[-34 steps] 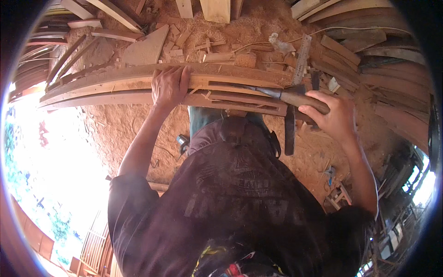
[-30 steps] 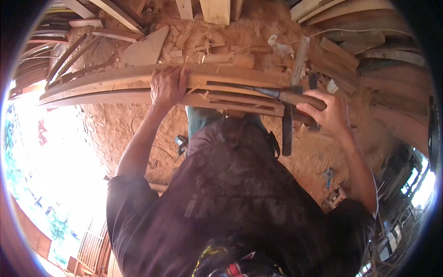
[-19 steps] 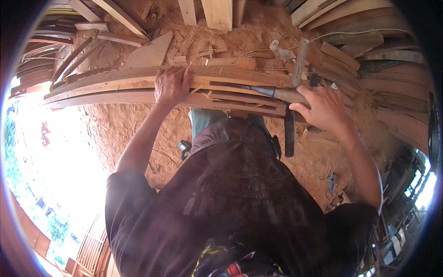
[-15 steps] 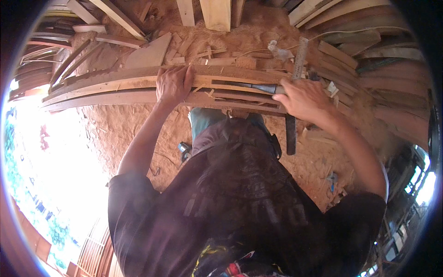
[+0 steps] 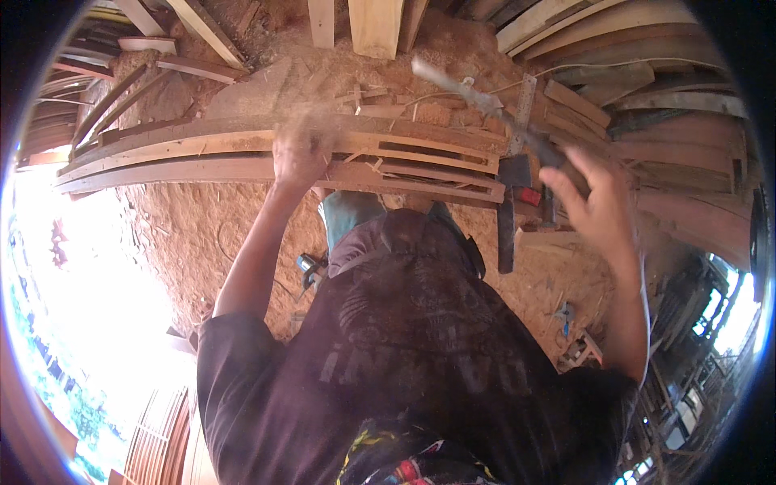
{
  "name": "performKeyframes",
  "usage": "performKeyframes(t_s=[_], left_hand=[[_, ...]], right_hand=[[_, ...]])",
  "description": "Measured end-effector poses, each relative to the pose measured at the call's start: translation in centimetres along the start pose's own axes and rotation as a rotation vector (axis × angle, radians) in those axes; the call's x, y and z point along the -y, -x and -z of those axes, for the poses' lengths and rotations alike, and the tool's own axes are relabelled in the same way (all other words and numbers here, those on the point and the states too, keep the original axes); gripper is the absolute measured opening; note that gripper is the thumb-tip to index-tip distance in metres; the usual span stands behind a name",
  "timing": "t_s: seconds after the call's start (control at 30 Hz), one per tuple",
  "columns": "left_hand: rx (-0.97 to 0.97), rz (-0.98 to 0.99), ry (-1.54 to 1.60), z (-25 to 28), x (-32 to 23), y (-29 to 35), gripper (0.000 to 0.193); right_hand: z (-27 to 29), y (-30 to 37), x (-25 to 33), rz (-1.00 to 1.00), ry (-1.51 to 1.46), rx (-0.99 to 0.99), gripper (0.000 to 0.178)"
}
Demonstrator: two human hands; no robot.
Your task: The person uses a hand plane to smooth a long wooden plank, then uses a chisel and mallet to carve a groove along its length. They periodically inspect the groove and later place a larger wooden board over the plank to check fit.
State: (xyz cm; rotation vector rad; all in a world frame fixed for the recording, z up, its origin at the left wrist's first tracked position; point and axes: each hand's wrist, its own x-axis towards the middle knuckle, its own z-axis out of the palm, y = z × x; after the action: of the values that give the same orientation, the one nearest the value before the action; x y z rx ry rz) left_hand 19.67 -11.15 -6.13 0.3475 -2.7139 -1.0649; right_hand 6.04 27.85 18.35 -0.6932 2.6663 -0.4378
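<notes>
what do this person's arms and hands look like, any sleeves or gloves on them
The left hand and right hand are bare, without gloves; both look somewhat blurred. The forearms are bare too. Dark, loose short sleeves reach about to the elbows.

Nine o'clock is washed out by glare, four o'clock is dimmed; the tool point(image 5: 489, 103) at one and left hand point(image 5: 299, 160) at eleven are blurred

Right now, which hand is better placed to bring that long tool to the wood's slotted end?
Probably the right hand: it holds the long tool, which looks blurred, and is nearer the slotted end of the planks. The left hand rests on them, farther left.
</notes>
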Motion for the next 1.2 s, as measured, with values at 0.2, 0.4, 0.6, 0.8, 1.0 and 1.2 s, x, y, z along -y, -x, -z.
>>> performKeyframes(t_s=[0.2,0.4,0.6,0.8,1.0,1.2], left_hand=[[0.022,-0.434,0.161,-1.2,-12.8,1.8,0.053],[0.518,-0.457,0.309,-7.8,-22.6,-0.2,0.096],[0.379,-0.360,0.459,-6.2,-18.8,-1.2,0.062],[0.200,-0.504,0.574,-2.1,-21.4,-2.5,0.038],[-0.195,-0.510,0.777,-0.3,-16.4,-2.3,0.023],[-0.133,-0.158,0.801,0.3,-9.6,1.9,0.022]], right_hand=[[-3.1,1.7,0.9,-0.036,0.172,0.223,0.048],[-2.2,0.8,2.8,-0.089,0.330,0.336,0.048],[6.9,2.3,7.9,0.129,0.504,0.381,0.061],[7.0,-0.8,11.9,0.487,0.176,0.203,0.054],[1.2,-4.5,19.3,0.789,0.236,-0.129,0.020],[-3.7,-10.5,26.6,1.020,0.374,0.056,0.033]])
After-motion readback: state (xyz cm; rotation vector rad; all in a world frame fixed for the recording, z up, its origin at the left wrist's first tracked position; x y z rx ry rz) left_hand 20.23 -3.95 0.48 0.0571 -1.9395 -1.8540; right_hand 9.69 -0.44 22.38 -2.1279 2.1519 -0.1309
